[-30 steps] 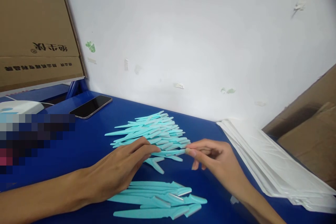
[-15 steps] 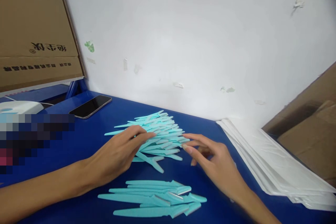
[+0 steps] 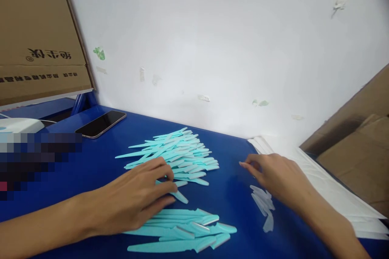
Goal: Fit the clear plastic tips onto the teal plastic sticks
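My left hand point(image 3: 152, 194) is closed at the front of a pile of turquoise eyebrow razors point(image 3: 182, 153), its fingers on one eyebrow razor point(image 3: 181, 197) whose head end shows past the fingertips. The razors in the pile point to the right and seem to wear pale covers. A smaller group of razors point(image 3: 179, 246) with bare metal blades lies nearer me, partly under my left hand. On the right, my right hand point(image 3: 270, 174) pinches thumb against fingers; what it holds, if anything, is too small to tell. Several clear blade covers point(image 3: 263, 202) lie just below it.
A phone point(image 3: 101, 124) lies on the blue table point(image 3: 91, 166) at the back left. White sheets or bags point(image 3: 322, 194) are stacked on the right, by brown cardboard point(image 3: 358, 149). A printed carton point(image 3: 39, 36) stands back left, and a white wall point(image 3: 197, 40) closes the back.
My right hand has moved right, away from the pile, uncovering the clear blade covers. My left hand has come down nearer me and closed on a razor at the pile's front.
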{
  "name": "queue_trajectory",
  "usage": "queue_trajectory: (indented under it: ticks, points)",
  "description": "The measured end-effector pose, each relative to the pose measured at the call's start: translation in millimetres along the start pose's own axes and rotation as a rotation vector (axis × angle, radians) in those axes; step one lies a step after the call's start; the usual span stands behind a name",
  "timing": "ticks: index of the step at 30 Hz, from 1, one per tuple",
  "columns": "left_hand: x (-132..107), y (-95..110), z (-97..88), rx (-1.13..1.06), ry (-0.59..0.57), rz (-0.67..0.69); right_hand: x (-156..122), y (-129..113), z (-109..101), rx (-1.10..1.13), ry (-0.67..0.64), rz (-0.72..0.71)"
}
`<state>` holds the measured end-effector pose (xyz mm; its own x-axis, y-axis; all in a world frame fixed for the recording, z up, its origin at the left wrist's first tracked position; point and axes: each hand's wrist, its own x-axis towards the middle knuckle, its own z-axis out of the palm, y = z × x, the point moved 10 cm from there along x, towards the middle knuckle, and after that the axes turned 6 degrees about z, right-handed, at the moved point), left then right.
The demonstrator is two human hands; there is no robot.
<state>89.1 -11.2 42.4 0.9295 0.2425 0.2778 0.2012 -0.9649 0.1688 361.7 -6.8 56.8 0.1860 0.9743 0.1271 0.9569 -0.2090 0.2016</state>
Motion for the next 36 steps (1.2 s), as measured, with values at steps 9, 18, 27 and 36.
queue_trajectory:
  ticks: [9,18,27,36]
  points:
    - [-1,11,18.7,-0.072,-0.105,0.008,-12,23,50,0.284,-0.406,0.021]
    - [-2,4,18.2,-0.117,-0.107,-0.055,-12,-5,31,0.32,-0.277,-0.156]
    - [-3,-2,21.1,-0.064,-0.088,-0.079,-19,-54,-20,0.402,0.2,-0.345]
    - [-5,-7,17.6,-0.005,-0.005,-0.055,-41,-80,-36,0.492,0.34,-0.48]
